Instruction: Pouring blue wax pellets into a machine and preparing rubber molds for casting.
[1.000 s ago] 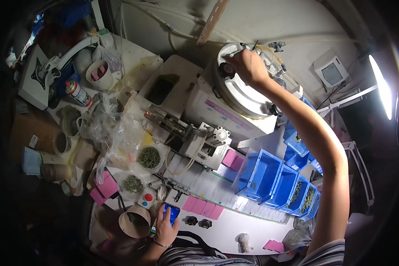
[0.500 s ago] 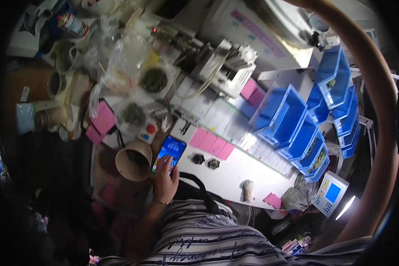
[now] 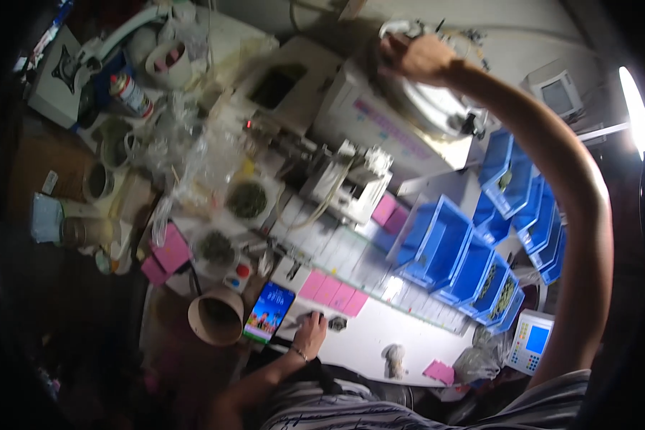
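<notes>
My left hand [image 3: 311, 335] rests on the white worktop [image 3: 369, 344] with its fingertips drawn together. They cover the place beside a small dark lump [image 3: 337, 324], and what they pinch is hidden. Left of this hand, a lit smartphone [image 3: 269, 312] lies face up. My right hand [image 3: 421, 59] reaches far forward to a round white bowl-like machine part [image 3: 430, 104]. Its fingers curl down at the rim; anything inside them cannot be made out.
Blue bins [image 3: 435, 244], some with small greenish parts, stand at the right. A white machine [image 3: 351, 186] sits mid-table. A beige tub [image 3: 215, 317], pink cards [image 3: 333, 294], plastic bags [image 3: 211, 154] and a keypad device [image 3: 532, 342] surround the work area.
My left hand has left the phone screen and moved right to the small dark lumps, covering one. My right hand has come into view at the round machine part. The view has shifted.
</notes>
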A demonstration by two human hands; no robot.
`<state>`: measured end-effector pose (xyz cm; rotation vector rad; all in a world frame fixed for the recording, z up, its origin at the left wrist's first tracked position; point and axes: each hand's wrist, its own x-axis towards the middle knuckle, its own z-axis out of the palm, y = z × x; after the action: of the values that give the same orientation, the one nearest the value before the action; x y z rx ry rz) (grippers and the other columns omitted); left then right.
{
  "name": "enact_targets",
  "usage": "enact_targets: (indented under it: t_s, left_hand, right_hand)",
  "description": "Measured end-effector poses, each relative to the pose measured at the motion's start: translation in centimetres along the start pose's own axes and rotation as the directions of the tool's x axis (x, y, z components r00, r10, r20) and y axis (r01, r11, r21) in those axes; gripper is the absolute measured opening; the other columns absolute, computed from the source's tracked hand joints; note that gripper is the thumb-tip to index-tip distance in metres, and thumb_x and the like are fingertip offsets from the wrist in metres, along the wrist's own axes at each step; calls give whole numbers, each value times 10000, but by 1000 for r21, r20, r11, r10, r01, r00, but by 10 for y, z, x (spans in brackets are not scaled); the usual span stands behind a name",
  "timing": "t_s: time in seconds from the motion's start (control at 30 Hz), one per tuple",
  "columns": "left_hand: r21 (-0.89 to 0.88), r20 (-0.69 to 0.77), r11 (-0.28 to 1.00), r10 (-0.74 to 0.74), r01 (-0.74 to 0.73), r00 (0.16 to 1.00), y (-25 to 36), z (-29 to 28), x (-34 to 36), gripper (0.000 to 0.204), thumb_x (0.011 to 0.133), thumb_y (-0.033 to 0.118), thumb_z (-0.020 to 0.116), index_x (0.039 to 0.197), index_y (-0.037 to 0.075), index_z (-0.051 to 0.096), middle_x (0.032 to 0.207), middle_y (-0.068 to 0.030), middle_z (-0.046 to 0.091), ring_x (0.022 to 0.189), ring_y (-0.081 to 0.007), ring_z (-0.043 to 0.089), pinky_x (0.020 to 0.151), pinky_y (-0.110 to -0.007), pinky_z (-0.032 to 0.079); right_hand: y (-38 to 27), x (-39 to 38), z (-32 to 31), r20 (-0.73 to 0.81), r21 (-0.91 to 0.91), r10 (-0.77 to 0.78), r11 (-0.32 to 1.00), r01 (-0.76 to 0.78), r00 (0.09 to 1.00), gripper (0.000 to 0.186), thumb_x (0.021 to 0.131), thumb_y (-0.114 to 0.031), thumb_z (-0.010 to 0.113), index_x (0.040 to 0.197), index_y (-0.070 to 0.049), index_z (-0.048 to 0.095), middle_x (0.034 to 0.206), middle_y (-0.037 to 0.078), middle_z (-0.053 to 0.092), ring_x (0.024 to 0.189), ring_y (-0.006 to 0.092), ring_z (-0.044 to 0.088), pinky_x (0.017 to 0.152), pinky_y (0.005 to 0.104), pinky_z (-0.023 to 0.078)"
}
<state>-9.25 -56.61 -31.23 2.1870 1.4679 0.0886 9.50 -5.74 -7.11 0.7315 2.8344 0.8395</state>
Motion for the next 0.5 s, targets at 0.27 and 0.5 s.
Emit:
enact_targets:
  t_s: [0.27, 0.5]
  left_hand:
    - [-374, -15, 923, 91, -90, 996, -1, 1, 13, 99, 756, 68, 507, 846, 36, 481, 879, -150, 453, 760, -304, 539, 622, -371, 481]
    - [-967, 201, 115, -205, 228, 958, 9, -49, 45, 147, 758, 54, 630, 894, -4, 625, 766, -83, 605, 619, -148, 602, 546, -265, 470]
  right_hand:
    - [-19, 21, -42, 329, -56, 522, 843, -536, 787, 310, 802, -357, 464, 918, -83, 550, 791, 105, 592, 741, 241, 601, 578, 359, 471]
    - [27, -17, 28, -192, 44, -99, 993, 109, 976, 375, 847, -378, 445, 795, -43, 604, 608, 126, 572, 541, 275, 578, 494, 362, 484]
